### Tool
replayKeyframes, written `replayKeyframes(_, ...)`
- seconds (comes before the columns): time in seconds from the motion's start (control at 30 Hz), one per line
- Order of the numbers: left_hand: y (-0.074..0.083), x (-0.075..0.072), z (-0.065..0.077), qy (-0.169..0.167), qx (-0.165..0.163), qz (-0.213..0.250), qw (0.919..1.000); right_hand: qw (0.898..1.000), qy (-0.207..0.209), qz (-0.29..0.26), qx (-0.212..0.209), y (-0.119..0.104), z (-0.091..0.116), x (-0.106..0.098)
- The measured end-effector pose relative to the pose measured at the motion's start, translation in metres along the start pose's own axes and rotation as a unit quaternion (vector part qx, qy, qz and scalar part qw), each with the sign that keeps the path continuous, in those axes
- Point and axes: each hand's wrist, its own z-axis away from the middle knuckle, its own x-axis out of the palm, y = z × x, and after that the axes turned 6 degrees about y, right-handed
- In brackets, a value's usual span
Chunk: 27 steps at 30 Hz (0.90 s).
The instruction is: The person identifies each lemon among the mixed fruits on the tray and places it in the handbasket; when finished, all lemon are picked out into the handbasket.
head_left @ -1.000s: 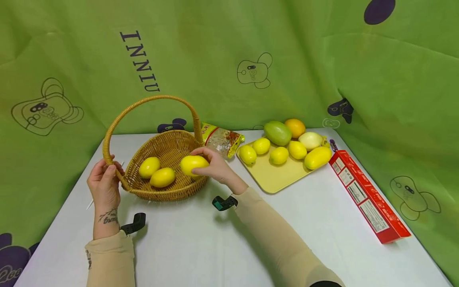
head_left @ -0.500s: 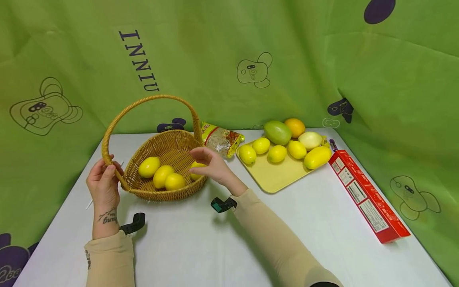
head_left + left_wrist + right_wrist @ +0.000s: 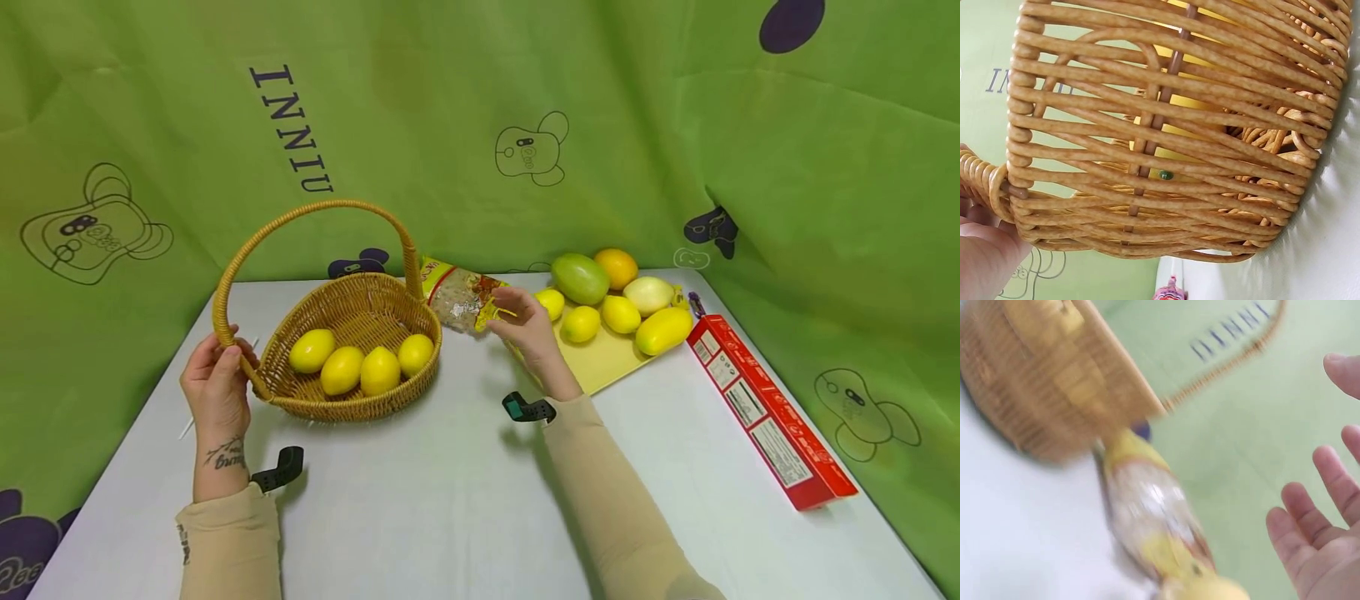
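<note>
My left hand grips the wicker basket's handle low on its left side. In the left wrist view, that hand shows beside the woven wall. Several yellow lemons lie along the front inside the basket. Holding nothing, my right hand hovers at the left edge of the yellow tray, fingers apart and pointing left. It covers part of the tray's left side. In the right wrist view its relaxed fingers stand away from the blurred basket.
More lemons sit on the tray, with a green mango-like fruit, an orange, a pale fruit and a long yellow fruit around its back and right. A snack bag lies behind; a red box lies right.
My right hand has let go of a lemon in the basket and moved right to the tray's edge. Lemons have settled along the basket's front. The left hand keeps its hold on the handle.
</note>
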Motion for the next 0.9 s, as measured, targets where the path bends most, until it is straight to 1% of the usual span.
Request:
replayKeyframes(0.13,0.0,-0.001,0.0,0.002,0.002,-0.001,1.0,0.998,0.062,0.014,-0.009,0.003,-0.003,-0.03)
replayKeyframes(0.27,0.0,-0.002,0.0,0.001,0.004,0.004,1.0,0.991,0.125,0.037,-0.012,0.011,-0.006,-0.056)
replayKeyframes(0.4,0.0,-0.003,0.0,-0.003,0.004,0.011,0.9999,0.98,0.191,0.049,-0.013,0.02,-0.008,-0.076)
replayKeyframes(0.53,-0.001,-0.002,0.0,-0.005,0.007,0.009,0.9999,0.966,0.246,0.074,-0.025,0.026,-0.01,-0.088)
replayKeyframes(0.67,-0.001,-0.001,0.0,-0.009,0.011,0.005,0.9999,0.954,0.279,0.099,-0.042,0.029,-0.012,-0.094)
replayKeyframes(0.77,-0.001,-0.001,0.001,-0.013,0.011,0.01,0.9998,0.95,0.291,0.107,-0.041,0.031,-0.013,-0.097)
replayKeyframes(0.83,-0.001,-0.001,0.001,-0.013,0.009,0.01,0.9998,0.949,0.292,0.116,-0.027,0.032,-0.013,-0.1)
replayKeyframes(0.9,-0.001,-0.001,0.001,-0.013,0.006,0.015,0.9998,0.949,0.285,0.133,-0.002,0.034,-0.012,-0.102)
